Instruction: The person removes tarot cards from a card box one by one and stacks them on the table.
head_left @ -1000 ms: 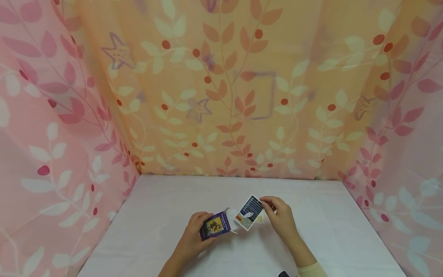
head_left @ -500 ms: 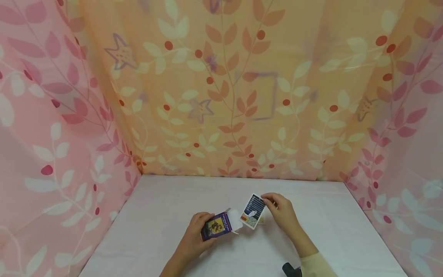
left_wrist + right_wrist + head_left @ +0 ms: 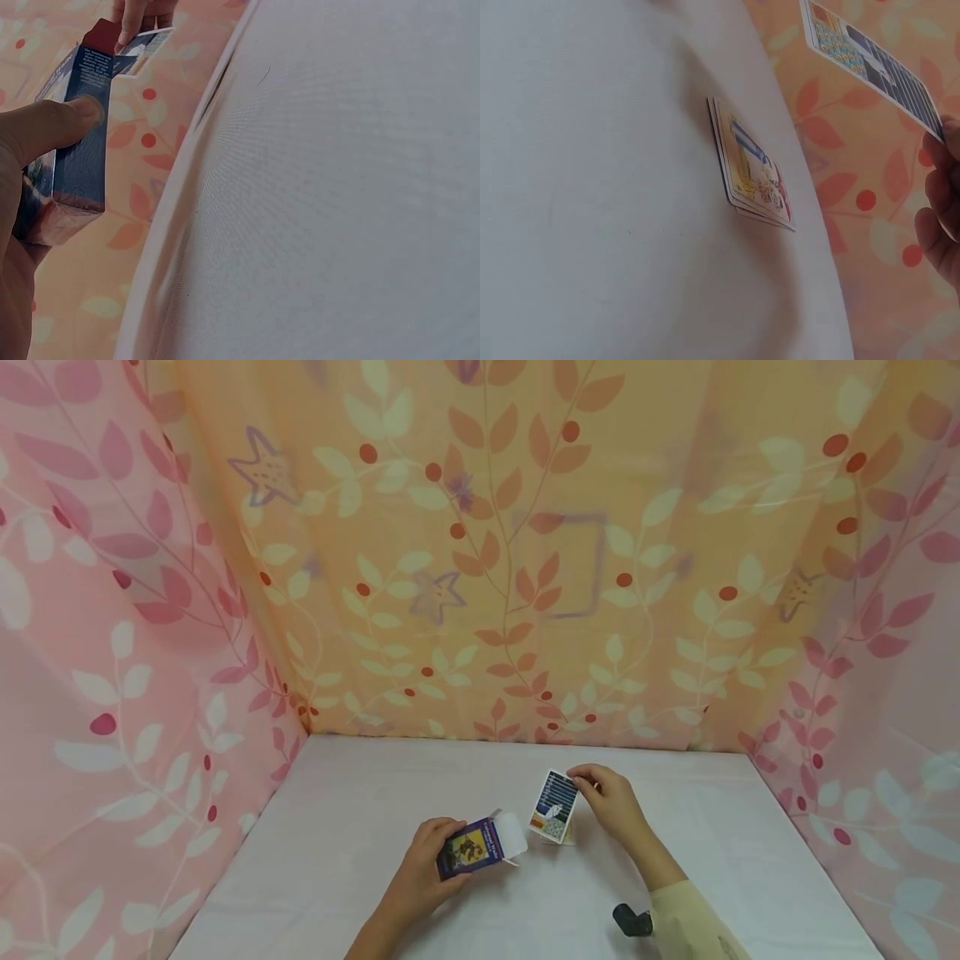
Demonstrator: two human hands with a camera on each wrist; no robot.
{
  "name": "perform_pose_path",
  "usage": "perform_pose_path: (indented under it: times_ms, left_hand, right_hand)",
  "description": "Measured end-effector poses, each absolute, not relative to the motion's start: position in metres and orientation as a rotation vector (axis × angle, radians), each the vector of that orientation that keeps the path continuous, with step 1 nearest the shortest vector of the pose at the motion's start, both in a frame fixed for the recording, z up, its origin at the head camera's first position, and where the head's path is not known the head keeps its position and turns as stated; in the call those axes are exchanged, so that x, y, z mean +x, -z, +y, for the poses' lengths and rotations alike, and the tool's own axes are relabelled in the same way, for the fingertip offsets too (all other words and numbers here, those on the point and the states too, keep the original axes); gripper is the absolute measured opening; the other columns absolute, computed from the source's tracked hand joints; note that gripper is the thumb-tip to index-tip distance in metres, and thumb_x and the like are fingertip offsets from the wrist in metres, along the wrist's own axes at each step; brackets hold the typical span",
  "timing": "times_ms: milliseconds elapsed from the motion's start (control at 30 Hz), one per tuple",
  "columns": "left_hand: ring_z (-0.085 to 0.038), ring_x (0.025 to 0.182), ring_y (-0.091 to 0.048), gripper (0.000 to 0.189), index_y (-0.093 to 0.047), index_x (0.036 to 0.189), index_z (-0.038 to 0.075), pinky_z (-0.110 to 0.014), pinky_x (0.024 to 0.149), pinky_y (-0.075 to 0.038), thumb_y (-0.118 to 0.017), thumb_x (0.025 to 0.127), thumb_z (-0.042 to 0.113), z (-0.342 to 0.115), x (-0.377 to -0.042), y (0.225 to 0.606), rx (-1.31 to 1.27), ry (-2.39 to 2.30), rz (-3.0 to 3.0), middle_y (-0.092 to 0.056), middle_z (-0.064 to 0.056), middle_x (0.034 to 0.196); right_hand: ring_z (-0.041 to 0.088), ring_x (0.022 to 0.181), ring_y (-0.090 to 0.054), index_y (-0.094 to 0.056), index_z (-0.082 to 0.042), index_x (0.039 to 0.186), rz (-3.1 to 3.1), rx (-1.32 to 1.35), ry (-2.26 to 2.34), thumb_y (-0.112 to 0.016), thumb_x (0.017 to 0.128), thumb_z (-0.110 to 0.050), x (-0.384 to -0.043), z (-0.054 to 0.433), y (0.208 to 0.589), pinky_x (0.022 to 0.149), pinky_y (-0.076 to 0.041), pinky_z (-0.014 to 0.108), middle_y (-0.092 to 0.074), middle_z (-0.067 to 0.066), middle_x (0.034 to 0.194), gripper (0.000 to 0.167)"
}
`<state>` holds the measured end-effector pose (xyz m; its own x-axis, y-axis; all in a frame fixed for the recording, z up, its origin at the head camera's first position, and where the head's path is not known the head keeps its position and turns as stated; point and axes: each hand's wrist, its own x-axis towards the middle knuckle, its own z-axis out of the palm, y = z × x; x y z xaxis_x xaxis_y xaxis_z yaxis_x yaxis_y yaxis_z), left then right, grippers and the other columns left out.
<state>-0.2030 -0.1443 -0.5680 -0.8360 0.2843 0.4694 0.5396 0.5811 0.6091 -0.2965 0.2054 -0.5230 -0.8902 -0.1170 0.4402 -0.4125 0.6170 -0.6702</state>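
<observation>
My left hand (image 3: 427, 870) grips a dark blue card box (image 3: 471, 850) with a yellow picture on its front. The box's white flap (image 3: 512, 835) stands open toward the right. My right hand (image 3: 609, 797) pinches a picture card (image 3: 555, 804) by its upper corner, thumb against fingers. Blue-black stripes and a small colourful patch show on that card. Beneath it, a small stack of cards (image 3: 754, 169) lies on the white table, its top card face up, mostly hidden by the held card in the head view. The left wrist view shows the thumb pressed on the box's side (image 3: 82, 150).
A white cloth-covered table (image 3: 360, 785) spreads under both hands. A black object (image 3: 632, 920) lies beside the right sleeve (image 3: 693, 918). Patterned curtains (image 3: 420, 543) close off the back and both sides.
My right hand has moved the card up and to the right, away from the box flap, over the stack. My left hand stays nearly still with the box. More of the black object shows.
</observation>
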Motion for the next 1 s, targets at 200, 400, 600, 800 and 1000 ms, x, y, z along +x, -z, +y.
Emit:
perform_pose_path:
  times_ms: [200,400,600,800,1000]
  left_hand:
    - [-0.010,0.127,-0.049,0.080,-0.055,0.142,0.028,-0.040,0.106,-0.050,-0.095,0.073,0.021,-0.144,-0.201,0.566,-0.632,1.178,-2.529,-0.049,0.012,0.138]
    - [-0.009,0.128,-0.048,0.079,-0.056,0.142,0.021,-0.042,0.107,-0.050,-0.095,0.073,0.021,-0.145,-0.202,0.565,-0.625,1.176,-2.535,-0.049,0.013,0.138]
    - [-0.009,0.128,-0.048,0.079,-0.057,0.142,0.020,-0.042,0.107,-0.050,-0.095,0.073,0.021,-0.146,-0.202,0.565,-0.627,1.170,-2.533,-0.049,0.014,0.138]
    - [-0.010,0.128,-0.048,0.078,-0.057,0.142,0.018,-0.043,0.107,-0.050,-0.094,0.074,0.021,-0.147,-0.201,0.565,-0.623,1.166,-2.542,-0.049,0.013,0.138]
    - [-0.010,0.127,-0.048,0.079,-0.054,0.143,0.025,-0.042,0.106,-0.050,-0.094,0.074,0.025,-0.145,-0.201,0.566,-0.627,1.128,-2.540,-0.049,0.013,0.139]
  right_hand:
    - [0.014,0.085,-0.058,-0.076,-0.015,0.108,-2.571,0.384,-1.184,-0.067,0.100,-0.013,-0.309,0.205,0.529,0.072,-0.049,0.026,-0.072,-0.002,0.098,0.012]
    - [0.017,0.092,-0.059,-0.076,-0.015,0.109,-2.645,0.355,-1.202,-0.066,0.100,-0.014,-0.321,0.203,0.535,0.080,-0.051,0.032,-0.073,0.001,0.102,0.013]
    - [0.018,0.093,-0.060,-0.075,-0.015,0.108,-2.667,0.376,-1.198,-0.065,0.101,-0.014,-0.331,0.202,0.543,0.083,-0.050,0.036,-0.074,0.000,0.103,0.013]
    - [0.021,0.099,-0.062,-0.075,-0.016,0.108,-2.695,0.389,-1.201,-0.065,0.101,-0.014,-0.341,0.202,0.551,0.089,-0.051,0.044,-0.073,0.000,0.104,0.013]
    - [0.024,0.103,-0.062,-0.075,-0.014,0.106,-2.738,0.346,-1.214,-0.064,0.101,-0.011,-0.348,0.204,0.560,0.098,-0.050,0.052,-0.072,0.002,0.104,0.013]
